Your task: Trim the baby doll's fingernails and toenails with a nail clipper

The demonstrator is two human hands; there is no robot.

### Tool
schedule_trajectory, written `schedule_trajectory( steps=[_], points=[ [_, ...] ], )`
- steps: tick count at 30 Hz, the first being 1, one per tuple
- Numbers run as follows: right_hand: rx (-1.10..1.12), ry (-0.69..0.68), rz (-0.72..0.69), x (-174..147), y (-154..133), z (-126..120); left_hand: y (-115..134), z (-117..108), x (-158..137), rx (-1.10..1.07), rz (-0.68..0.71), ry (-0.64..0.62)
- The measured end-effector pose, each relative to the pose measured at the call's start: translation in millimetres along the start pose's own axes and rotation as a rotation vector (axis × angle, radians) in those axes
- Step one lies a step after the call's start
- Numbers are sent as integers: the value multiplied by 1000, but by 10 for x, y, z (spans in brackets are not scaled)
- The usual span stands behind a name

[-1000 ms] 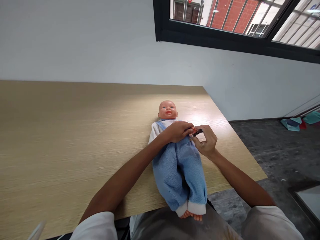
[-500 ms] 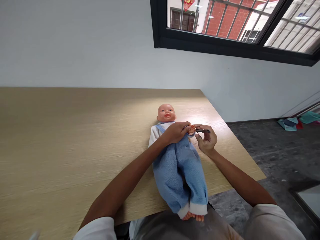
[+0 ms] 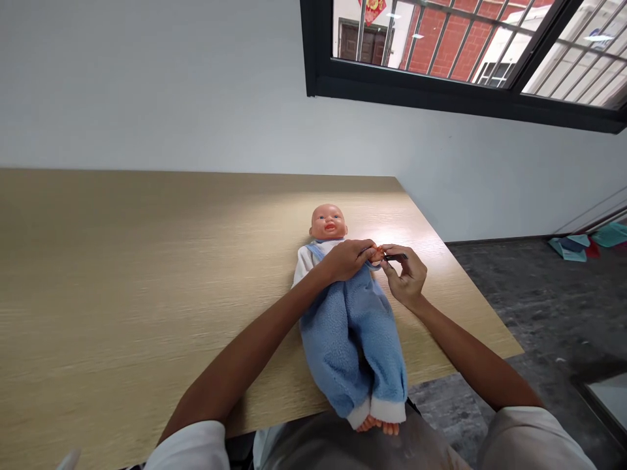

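A baby doll (image 3: 327, 326) in light-blue overalls and a white top lies on its back on the wooden table, its feet over the near edge. Reaching across its chest, my left hand (image 3: 349, 258) is closed around the doll's small hand (image 3: 377, 254), whose fingers poke out past mine. My right hand (image 3: 407, 273) pinches a small dark metal nail clipper (image 3: 396, 257) between thumb and fingers. The clipper's tip is at the doll's fingers; whether it touches them I cannot tell.
The wooden table (image 3: 147, 274) runs to the left, and its right edge slants down close to my right forearm. Behind it rises a pale wall (image 3: 196, 85) with a dark-framed window (image 3: 411, 88). Folded coloured items (image 3: 571, 247) lie on the grey floor at the right.
The clipper looks slightly lower and flatter in my right hand, its levers closer together. My left hand keeps its hold on the doll's hand. The view has shifted slightly.
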State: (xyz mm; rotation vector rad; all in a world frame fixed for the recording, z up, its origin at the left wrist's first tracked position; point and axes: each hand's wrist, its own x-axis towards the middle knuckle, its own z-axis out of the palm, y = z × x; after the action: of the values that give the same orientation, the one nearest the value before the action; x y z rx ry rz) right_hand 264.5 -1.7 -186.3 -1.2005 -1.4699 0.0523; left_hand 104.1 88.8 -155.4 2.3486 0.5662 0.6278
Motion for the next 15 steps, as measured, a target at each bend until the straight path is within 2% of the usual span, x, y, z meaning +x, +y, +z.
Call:
schedule_trajectory(
  steps=[5,12,15],
  points=[
    [-107,-37,8,36,-76,-45,-4,5,0,-8,7,-16],
    [-224,-68,-99,75,-177,-74,29,-22,-7,33,25,-55],
    [-189,-57,-13,61,-156,-68,6,-30,-5,76,40,-100]
  ],
)
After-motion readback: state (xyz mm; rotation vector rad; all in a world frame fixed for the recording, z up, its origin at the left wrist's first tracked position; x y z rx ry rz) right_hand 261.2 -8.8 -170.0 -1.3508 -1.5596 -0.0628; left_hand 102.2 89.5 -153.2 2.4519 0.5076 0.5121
